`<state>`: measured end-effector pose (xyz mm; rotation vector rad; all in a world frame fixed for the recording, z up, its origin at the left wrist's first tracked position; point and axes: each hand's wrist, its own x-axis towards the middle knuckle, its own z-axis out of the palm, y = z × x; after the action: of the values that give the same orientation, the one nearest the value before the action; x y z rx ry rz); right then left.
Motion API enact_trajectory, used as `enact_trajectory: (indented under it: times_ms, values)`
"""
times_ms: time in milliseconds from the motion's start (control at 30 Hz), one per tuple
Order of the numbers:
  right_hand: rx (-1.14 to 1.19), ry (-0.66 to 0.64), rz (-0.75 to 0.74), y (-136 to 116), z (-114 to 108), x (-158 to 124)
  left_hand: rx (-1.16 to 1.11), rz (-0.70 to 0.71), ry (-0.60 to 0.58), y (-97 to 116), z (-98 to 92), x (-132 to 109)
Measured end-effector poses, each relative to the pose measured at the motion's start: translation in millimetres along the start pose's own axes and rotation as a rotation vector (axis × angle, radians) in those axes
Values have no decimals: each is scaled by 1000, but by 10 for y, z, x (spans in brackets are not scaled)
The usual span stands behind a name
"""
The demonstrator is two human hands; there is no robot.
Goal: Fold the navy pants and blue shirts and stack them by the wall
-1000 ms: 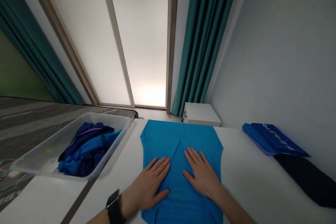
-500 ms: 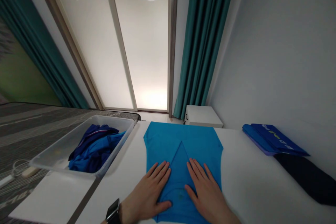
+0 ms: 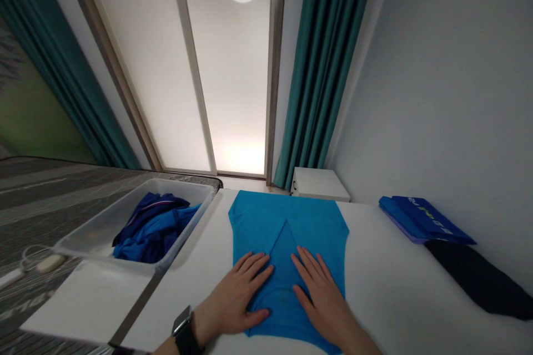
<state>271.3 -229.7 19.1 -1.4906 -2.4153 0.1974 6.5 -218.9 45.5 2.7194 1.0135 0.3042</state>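
A bright blue garment [image 3: 287, 208], which looks like a shirt, lies spread on the white table, with a pointed V-shaped fold line near its middle. On its left part rests my left hand [image 3: 244, 294], palm down, fingers stretched out and thumb apart. A dark watch [image 3: 185, 330] is on that wrist. My right hand [image 3: 318, 291] presses flat on the garment's right part, fingers stretched forward. Neither hand grips the cloth. The palms cover some of the garment's lower half.
To the left stands a translucent plastic bin [image 3: 83, 238] with crumpled blue clothes [image 3: 154, 230]. Folded blue garments [image 3: 425, 219] and a dark folded cloth [image 3: 478, 280] lie on the table's [image 3: 387, 294] right side. Beyond the far edge is a white cabinet [image 3: 318, 183].
Both hands stay flat on the garment, with only slight finger shifts. The whole view has moved a little, and more of the garment's lower edge shows.
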Motion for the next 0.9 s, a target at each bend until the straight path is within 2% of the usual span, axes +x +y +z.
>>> enact_trajectory:
  times_ms: [133, 233, 333, 567, 733, 900]
  values:
    - [72, 186, -12, -44, -21, -174, -36, 2, 47, 156, -58, -26]
    - [119, 218, -15, -46, -34, -314, -46, -7, 29, 270, -57, -71]
    - [111, 189, -35, -26, -60, -411, -46, -4, 3, 323, -64, -125]
    - [126, 32, -73, 2, -153, -513, -46, -52, -7, 314, -189, -226]
    - [218, -77, -39, 51, -257, -601, -50, -36, -83, 257, -302, -284]
    - [262, -80, 0, 110, -255, -733, 1, -6, -69, 204, -286, -321]
